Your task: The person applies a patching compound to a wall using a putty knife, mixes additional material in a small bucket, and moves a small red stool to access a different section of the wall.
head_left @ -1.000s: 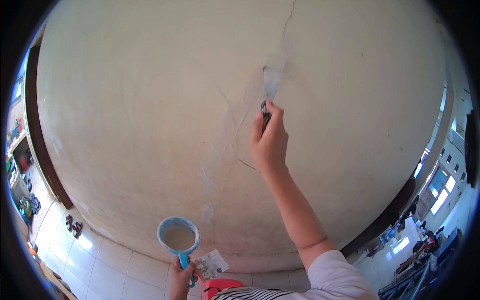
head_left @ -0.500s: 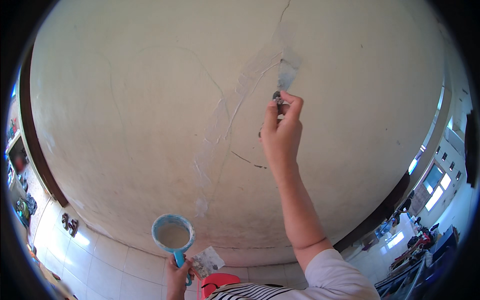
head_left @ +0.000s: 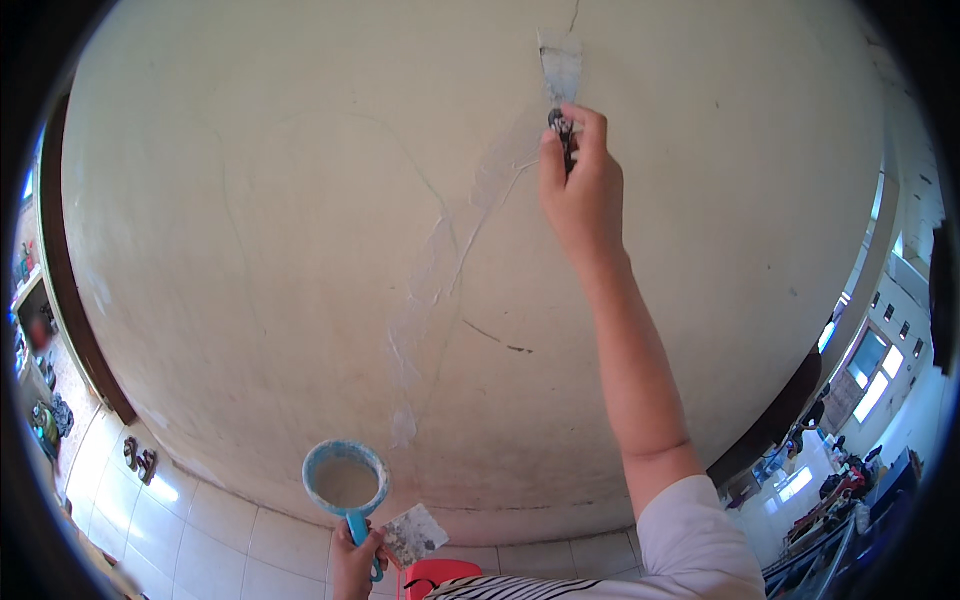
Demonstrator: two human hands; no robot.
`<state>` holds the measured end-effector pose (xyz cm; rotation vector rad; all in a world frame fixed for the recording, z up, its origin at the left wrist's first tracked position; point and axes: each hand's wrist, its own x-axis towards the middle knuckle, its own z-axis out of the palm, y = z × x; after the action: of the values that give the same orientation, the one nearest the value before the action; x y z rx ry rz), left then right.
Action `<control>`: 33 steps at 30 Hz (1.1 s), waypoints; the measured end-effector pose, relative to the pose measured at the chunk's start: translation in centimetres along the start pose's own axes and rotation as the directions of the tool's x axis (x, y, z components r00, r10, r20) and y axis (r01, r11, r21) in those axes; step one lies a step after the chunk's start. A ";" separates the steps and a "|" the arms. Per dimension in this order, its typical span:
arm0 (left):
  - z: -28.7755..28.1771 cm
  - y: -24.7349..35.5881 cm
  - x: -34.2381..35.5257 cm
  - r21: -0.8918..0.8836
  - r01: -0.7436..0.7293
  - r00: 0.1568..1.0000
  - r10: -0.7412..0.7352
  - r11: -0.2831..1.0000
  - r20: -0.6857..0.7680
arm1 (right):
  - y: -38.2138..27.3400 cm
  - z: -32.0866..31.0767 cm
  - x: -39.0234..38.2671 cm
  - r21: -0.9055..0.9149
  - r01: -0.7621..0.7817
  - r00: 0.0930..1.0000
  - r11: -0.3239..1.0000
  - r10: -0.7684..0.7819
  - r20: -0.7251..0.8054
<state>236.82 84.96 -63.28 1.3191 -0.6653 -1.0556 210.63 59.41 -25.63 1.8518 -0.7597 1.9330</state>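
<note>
My right hand (head_left: 588, 185) is raised high against the cream wall (head_left: 270, 250), closed round the dark handle of a putty knife (head_left: 561, 68). Its pale metal blade lies at the wall just below a thin crack. A streaky band of whitish filler (head_left: 425, 265) runs down the wall toward the lower left, with raised ridges along it. Low down, my left hand (head_left: 355, 562) grips the handle of a blue dipper (head_left: 357, 524) that holds a greyish-white paste (head_left: 345, 483). Beside those fingers sticks out a stained, square flat plate (head_left: 415, 533); whether the same hand holds it I cannot tell.
A red plastic stool (head_left: 440, 571) stands below, near my body. Sandals (head_left: 140, 460) lie on the tiled floor (head_left: 215, 520) by the wall's left end. To the right, cluttered belongings (head_left: 850, 490) line the far room beneath a window (head_left: 865, 375).
My right hand has moved up the wall with the putty knife, and the blade has turned more upright near the crack. The left hand and dipper have barely shifted.
</note>
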 end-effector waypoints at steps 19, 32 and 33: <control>-1.4 -1.9 0.9 0.003 -0.014 0.999 0.014 1.000 0.038 | -0.5 0.0 -3.5 -0.157 0.016 0.993 0.987 0.002 0.117; 0.2 0.0 -0.2 0.010 0.000 1.000 0.000 1.000 0.006 | 0.9 0.1 -3.7 -0.182 0.054 0.994 0.982 -0.035 0.108; 0.2 0.1 -0.3 0.016 -0.003 1.000 0.003 1.000 0.009 | 0.1 -0.2 -5.2 -0.139 0.007 0.990 0.990 0.012 0.139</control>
<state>236.60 85.11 -63.12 1.3274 -0.6832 -1.0563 210.85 60.01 -30.75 1.9151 -0.9158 1.7180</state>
